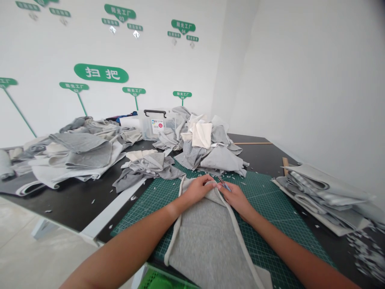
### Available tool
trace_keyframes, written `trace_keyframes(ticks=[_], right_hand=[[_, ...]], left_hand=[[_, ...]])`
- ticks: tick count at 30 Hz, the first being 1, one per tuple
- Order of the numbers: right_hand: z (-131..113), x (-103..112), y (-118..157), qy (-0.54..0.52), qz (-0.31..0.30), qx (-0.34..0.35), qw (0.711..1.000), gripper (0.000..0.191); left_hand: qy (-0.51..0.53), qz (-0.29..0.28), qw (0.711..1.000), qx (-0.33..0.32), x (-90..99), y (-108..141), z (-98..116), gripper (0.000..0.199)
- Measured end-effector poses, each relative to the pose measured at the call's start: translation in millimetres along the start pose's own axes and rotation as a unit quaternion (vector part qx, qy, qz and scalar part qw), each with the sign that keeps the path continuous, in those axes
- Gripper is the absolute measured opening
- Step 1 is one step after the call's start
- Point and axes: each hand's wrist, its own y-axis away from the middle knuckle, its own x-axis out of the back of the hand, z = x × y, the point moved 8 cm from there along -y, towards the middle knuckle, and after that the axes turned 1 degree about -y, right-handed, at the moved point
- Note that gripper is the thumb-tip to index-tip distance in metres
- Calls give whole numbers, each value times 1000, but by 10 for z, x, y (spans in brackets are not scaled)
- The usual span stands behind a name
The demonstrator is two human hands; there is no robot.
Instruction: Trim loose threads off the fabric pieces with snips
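Observation:
A long piece of grey fabric [210, 233] with pale rolled edges lies on the green cutting mat [276, 208] and reaches toward me. At its far end my left hand [200, 188] pinches the fabric between thumb and fingers. My right hand [236, 197] is closed around small thread snips [225, 186] with a metal tip and a bluish handle, close to the fabric's right edge. Both hands nearly meet there. The blades' exact position against the cloth is too small to tell.
Heaps of grey and white fabric [87, 150] cover the table's left; another pile [207, 144] stands behind the mat beside a clear lidded box [158, 124]. Folded fabric [325, 196] and scattered scraps [368, 253] lie right. A green basket [162, 279] sits below the front edge.

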Motion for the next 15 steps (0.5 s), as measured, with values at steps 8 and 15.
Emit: trace_keyframes(ticks=[8, 15], right_hand=[[-223, 30, 97, 103, 20, 36, 994, 32], [-356, 16, 195, 162, 30, 30, 986, 39]], left_hand=[[53, 11, 999, 9, 46, -15, 26, 26], [54, 11, 998, 14, 57, -20, 51, 26]])
